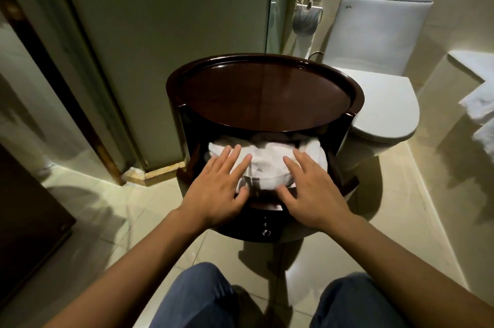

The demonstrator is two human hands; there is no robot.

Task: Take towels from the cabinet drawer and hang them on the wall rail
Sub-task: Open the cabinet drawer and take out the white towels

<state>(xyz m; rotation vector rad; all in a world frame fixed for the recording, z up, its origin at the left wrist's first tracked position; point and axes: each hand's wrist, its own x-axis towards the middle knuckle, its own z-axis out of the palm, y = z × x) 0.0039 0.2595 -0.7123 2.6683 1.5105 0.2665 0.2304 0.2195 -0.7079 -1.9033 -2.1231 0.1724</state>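
White terry towels (267,159): bundled in the open drawer (267,206) of the round dark-wood cabinet (264,92), lying directly under your palms. Long axis of the bundle: side to side across the drawer, running from one hand to the other. Left hand (216,188): flat on the bundle's left part, fingers (235,160) spread and released, thumb at the front fold. Right hand (312,188): flat on the right part, likewise unclenched, thumb at the drawer's front edge. Neither hand nearer; both touch cloth. Likely next: curl both sets of fingers under the front fold and lift toward you, clearing the cabinet top's overhang. Wall rail: not in view.
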